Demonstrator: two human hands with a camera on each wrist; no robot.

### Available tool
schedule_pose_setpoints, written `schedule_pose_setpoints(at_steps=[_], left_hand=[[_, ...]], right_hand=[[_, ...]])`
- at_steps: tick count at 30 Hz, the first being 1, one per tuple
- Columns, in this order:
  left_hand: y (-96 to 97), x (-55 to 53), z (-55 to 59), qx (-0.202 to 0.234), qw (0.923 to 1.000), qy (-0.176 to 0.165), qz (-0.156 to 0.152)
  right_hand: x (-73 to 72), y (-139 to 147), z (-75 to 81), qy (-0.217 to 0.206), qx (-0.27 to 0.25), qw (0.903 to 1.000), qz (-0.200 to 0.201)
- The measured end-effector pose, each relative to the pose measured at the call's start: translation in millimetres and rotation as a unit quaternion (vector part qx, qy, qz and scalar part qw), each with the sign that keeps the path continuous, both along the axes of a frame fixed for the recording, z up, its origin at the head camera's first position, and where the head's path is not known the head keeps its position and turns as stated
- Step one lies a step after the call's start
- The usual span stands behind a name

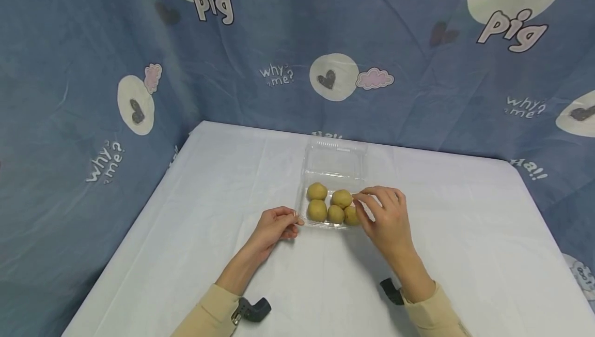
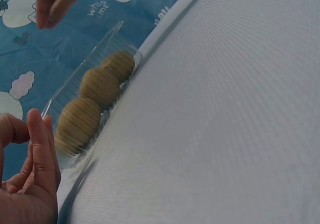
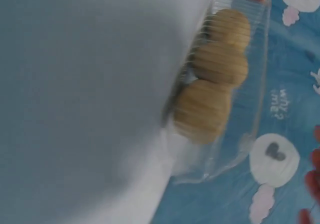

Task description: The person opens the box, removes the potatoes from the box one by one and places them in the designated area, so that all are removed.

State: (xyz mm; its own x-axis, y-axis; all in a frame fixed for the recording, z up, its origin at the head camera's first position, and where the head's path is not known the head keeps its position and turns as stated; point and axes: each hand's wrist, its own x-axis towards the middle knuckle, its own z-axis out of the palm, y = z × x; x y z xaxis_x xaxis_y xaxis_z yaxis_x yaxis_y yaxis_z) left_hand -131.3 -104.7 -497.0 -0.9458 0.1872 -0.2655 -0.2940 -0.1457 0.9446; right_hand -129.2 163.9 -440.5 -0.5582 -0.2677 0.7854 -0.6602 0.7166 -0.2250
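Observation:
A clear plastic clamshell box point(image 1: 325, 226) rests on the table, its lid point(image 1: 335, 160) folded back away from me. Several round yellow-brown fruits, possibly small pears, lie in the base, among them one at the back left point(image 1: 317, 192); in the left wrist view a fruit point(image 2: 79, 121) shows through the side wall. My left hand point(image 1: 276, 227) pinches the box's near left corner between thumb and fingers. Above the box's right side is my right hand point(image 1: 385, 215), thumb and fingers apart, with nothing visible between them. In the right wrist view only its fingertips point(image 3: 314, 181) show, at the edge.
A white cloth covers the table point(image 1: 465, 233). Behind it and to the left hangs a blue printed curtain point(image 1: 409, 68). Dark wrist-worn devices sit at both sleeves, one by the left cuff point(image 1: 254, 310) and one by the right point(image 1: 391, 291).

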Motion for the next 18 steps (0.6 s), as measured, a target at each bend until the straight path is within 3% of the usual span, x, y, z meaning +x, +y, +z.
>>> schedule_pose_setpoints(at_steps=[3, 5, 8, 11, 13, 14, 18], left_hand=[[0.1, 0.2, -0.4, 0.003, 1.0, 0.002, -0.001], [0.1, -0.2, -0.2, 0.002, 1.0, 0.001, -0.004], [0.2, 0.0, 0.9, 0.002, 1.0, 0.0, -0.006], [0.5, -0.1, 1.8, -0.002, 1.0, -0.004, -0.005], [1.1, 0.0, 2.5, -0.004, 1.0, -0.004, -0.004], [1.4, 0.1, 3.0, -0.004, 1.0, -0.005, -0.004], [2.3, -0.5, 4.1, 0.002, 0.9999, -0.006, -0.009]], right_hand=[[3.3, 8, -8.0, -0.083, -0.027, 0.9945, -0.056], [6.6, 13, -12.6, -0.166, -0.053, 0.9802, -0.094], [10.7, 19, -18.5, -0.312, -0.093, 0.9383, -0.117], [12.4, 22, -22.4, -0.42, -0.129, 0.892, -0.106], [12.4, 23, -24.4, -0.454, -0.146, 0.8742, -0.093], [12.1, 23, -25.1, -0.46, -0.152, 0.8701, -0.088], [11.9, 23, -26.0, -0.459, -0.162, 0.8699, -0.078]])
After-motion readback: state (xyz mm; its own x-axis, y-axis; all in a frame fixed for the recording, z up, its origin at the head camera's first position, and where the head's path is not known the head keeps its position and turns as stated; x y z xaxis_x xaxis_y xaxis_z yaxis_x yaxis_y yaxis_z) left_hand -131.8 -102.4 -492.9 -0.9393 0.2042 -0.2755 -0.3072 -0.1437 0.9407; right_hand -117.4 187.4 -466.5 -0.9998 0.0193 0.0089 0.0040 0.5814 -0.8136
